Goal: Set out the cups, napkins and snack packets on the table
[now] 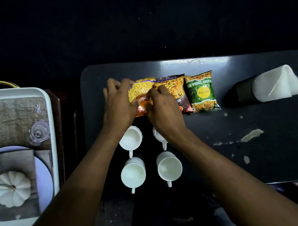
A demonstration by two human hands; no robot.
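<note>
Three snack packets lie in a row at the far side of the dark table (263,154): a yellow-orange packet (142,91), a dark maroon packet (176,88) and a green packet (201,91). My left hand (118,105) grips the yellow-orange packet's left edge. My right hand (163,109) pinches its right side and overlaps the maroon packet. Several white cups sit in a square below the packets: a near-left cup (133,173), a near-right cup (169,168), a far-left cup (131,139) and a far-right cup (157,135) partly under my right wrist. White napkins (277,82) stick out of a dark holder (243,91) at the right.
A white tray (50,125) with a printed picture stands to the left of the table, off its edge. The table surface has chipped pale spots (251,135) at the right. Beyond the table's far edge everything is dark.
</note>
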